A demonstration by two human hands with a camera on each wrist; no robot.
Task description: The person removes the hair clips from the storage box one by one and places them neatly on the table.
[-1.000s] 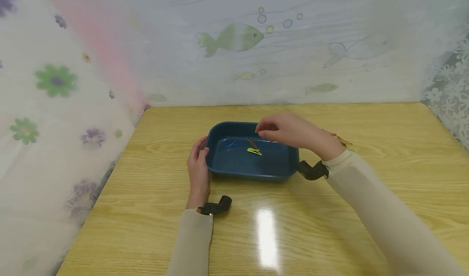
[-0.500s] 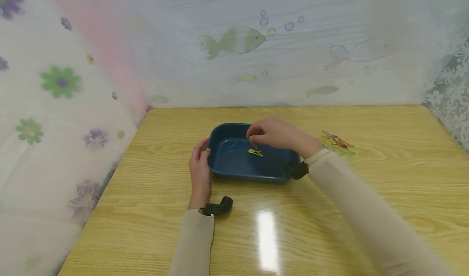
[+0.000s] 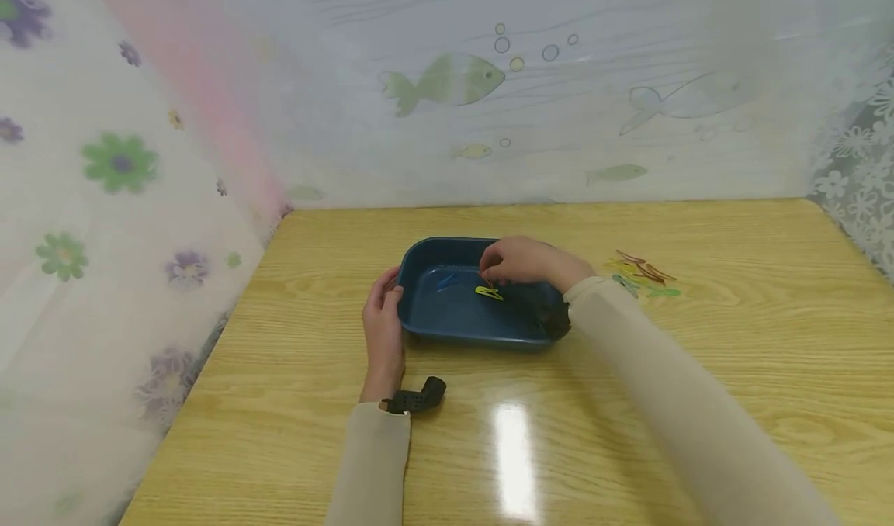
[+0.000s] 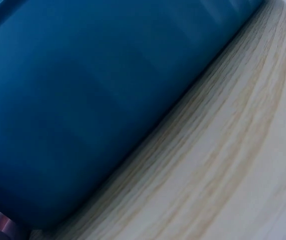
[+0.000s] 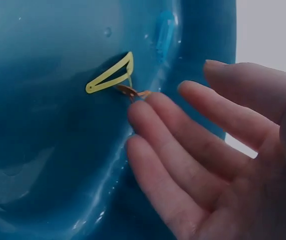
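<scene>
A dark blue plastic basin (image 3: 447, 326) rests on the table. Its left side is held by my left hand (image 3: 382, 332), thumb at the rim and fingers along the outer wall. Inside the basin lie a yellow snap hair clip (image 5: 100, 84), a blue hair clip (image 5: 165, 35) and an orange-brown hair clip (image 5: 127, 91). My right hand (image 3: 527, 262) reaches over the far right part, low inside the basin. In the right wrist view its fingers are loosely extended, thumb apart, with fingertips right at the orange-brown clip, partly hidding it.
A loose pile of hair clips (image 3: 635, 272), yellow, brown and green, lies right of the basin on the wooden table (image 3: 314, 448). A patterned curtain (image 3: 447, 122) stands behind the table's far edge. Black wrist cameras (image 3: 419, 398) sit at the cuffs.
My right hand has come down from above the far right rim into the basin, close to the orange-brown clip. The pile at right is now uncovered. My left hand keeps its hold.
</scene>
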